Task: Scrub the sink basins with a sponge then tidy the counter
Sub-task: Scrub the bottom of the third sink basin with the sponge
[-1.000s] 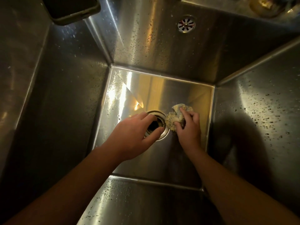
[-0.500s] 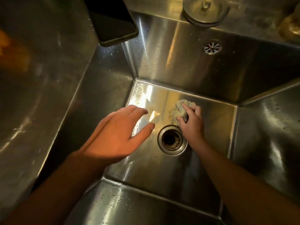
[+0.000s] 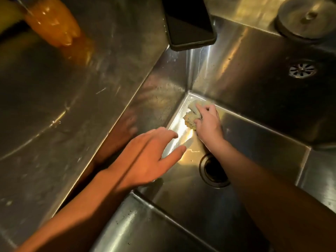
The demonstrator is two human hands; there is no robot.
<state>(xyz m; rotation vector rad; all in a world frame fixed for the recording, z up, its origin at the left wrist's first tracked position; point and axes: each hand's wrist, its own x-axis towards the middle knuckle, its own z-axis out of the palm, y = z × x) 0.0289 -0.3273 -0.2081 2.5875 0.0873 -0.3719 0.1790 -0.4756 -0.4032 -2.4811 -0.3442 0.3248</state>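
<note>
I look down into a deep stainless steel sink basin [image 3: 254,142]. My right hand [image 3: 209,124] presses a crumpled yellowish sponge [image 3: 191,116] onto the basin floor in its far left corner. My left hand [image 3: 145,157] hovers over the basin's left side with its fingers spread and nothing in it. The round drain hole [image 3: 213,171] lies on the basin floor just beside my right forearm, partly hidden by it.
A dark phone [image 3: 189,22] lies on the counter [image 3: 72,106] with its end overhanging the basin's far left corner. An orange bottle [image 3: 54,24] stands at the far left of the counter. A metal drain stopper [image 3: 305,17] sits behind the basin, above the overflow grille [image 3: 302,70].
My right hand has slid the sponge from beside the drain to the far left corner. My left hand has lifted away from the drain toward the left. The view has swung left, showing the counter.
</note>
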